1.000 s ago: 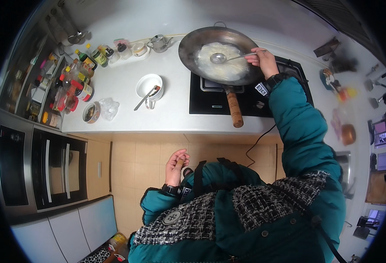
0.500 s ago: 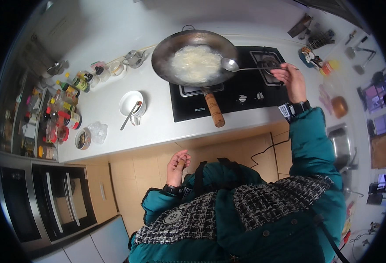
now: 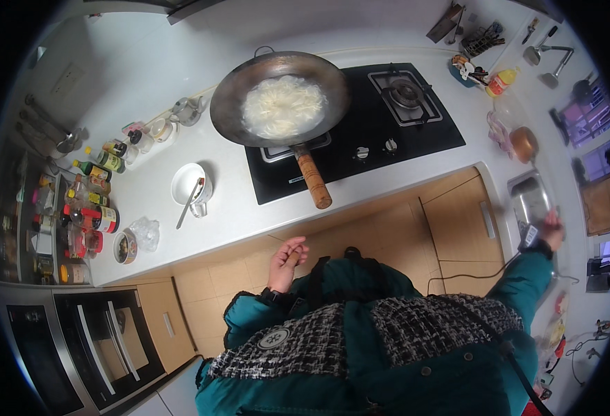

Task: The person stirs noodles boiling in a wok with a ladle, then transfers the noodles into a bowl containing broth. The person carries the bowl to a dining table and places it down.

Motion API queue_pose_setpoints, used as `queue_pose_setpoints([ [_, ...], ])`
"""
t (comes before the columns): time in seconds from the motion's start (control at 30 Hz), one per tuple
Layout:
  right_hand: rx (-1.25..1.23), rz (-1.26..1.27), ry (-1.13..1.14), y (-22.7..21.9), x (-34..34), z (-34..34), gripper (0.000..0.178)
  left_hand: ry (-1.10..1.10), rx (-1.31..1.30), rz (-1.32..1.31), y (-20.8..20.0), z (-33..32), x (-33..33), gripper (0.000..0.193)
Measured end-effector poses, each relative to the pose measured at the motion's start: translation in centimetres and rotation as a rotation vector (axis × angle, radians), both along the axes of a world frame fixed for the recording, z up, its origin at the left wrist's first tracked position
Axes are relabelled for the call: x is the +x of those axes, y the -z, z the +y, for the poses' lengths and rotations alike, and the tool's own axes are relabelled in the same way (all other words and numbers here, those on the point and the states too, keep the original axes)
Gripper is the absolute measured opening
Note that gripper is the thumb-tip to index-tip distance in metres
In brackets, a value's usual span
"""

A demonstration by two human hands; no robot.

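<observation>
This is a kitchen, by its looks a home one. At twelve o'clock a black stove (image 3: 360, 125) is set into a white desk (image 3: 228, 218), and a wok (image 3: 228, 121) of pale food (image 3: 284, 107) stands on it. A metal sink (image 3: 525, 191) lies at three o'clock, with wooden cabinets (image 3: 457, 215) nearer the middle. Bottles (image 3: 97, 218) and jars crowd the nine o'clock side, and an oven (image 3: 121, 340) is built in at eight. Ladles (image 3: 68, 143) hang between nine and ten, spatulas (image 3: 560, 68) at two.
</observation>
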State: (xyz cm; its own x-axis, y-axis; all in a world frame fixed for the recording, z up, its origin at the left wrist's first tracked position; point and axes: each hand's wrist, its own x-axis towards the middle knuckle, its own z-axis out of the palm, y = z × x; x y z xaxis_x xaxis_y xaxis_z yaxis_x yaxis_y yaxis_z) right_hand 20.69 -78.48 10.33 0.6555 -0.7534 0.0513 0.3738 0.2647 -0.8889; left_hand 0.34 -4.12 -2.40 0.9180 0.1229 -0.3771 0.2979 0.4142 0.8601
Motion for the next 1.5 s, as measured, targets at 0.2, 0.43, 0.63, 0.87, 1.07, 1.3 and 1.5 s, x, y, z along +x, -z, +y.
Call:
queue_pose_setpoints([
  [0.2, 0.014, 0.08, -0.131, 4.5, -0.3, 2.6, 0.028, 0.024, -0.008, -0.006, 0.4, -1.0, 0.8, 0.027],
  [0.43, 0.043, 0.159, -0.342, 5.0, 2.8, 22.0, 0.031, -0.012, 0.024, 0.016, 0.0, -2.3, 1.0, 0.03],
  [0.63, 0.058, 0.044, -0.62, 2.7, 6.1, 31.1, 0.027, -0.096, 0.048, 0.011, 0.7, -2.7, 0.7, 0.032],
  [0.87, 0.034, -0.04, -0.806, 2.5, 9.3, 35.2, 0.026, -0.228, 0.039, 0.023, 1.2, -4.0, -0.5, 0.031],
  [1.07, 0.016, 0.005, -0.84, 3.1, 11.0, 37.8, 0.026, -0.327, 0.014, 0.049, 1.1, -4.9, -2.3, 0.027],
  [1.3, -0.011, 0.018, -0.849, 2.9, 10.1, 40.7, 0.025, -0.342, 0.042, 0.048, 1.3, -3.7, -3.0, 0.026],
  [1.5, -0.093, 0.038, -0.782, 0.9, 9.0, 42.3, 0.026, -0.337, 0.009, 0.01, 0.3, -1.6, -2.4, 0.029],
])
